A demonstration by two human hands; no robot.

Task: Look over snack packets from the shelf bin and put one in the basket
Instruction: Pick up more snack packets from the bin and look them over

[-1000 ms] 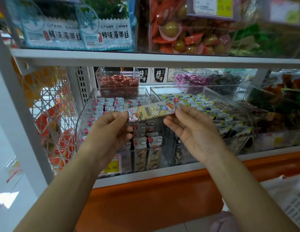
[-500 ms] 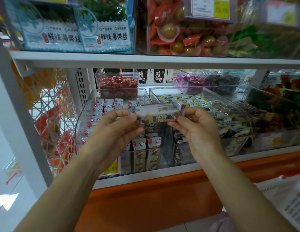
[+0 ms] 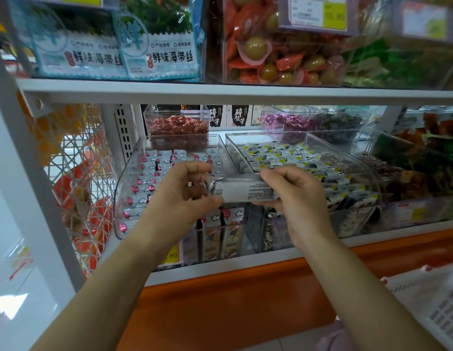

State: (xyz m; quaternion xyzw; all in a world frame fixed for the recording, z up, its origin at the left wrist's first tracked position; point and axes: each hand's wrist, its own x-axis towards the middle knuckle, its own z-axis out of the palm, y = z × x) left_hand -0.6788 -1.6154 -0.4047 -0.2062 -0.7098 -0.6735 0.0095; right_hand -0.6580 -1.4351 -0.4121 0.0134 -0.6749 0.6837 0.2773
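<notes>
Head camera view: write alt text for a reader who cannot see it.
Two hands hold a small snack packet level, the left hand pinching its left end and the right hand its right end, with the pale printed side facing the camera. Behind it sits a clear shelf bin of similar packets. A white basket shows at lower right.

Smooth silvery film, slightly shiny, on the snack packet (image 3: 245, 191); clear glossy hard plastic for the shelf bin (image 3: 124, 198); matt white painted metal along the shelf edge (image 3: 220, 94); dull white slotted plastic in the basket (image 3: 436, 300); smooth, faintly sheened orange panel (image 3: 233, 300) below.
</notes>
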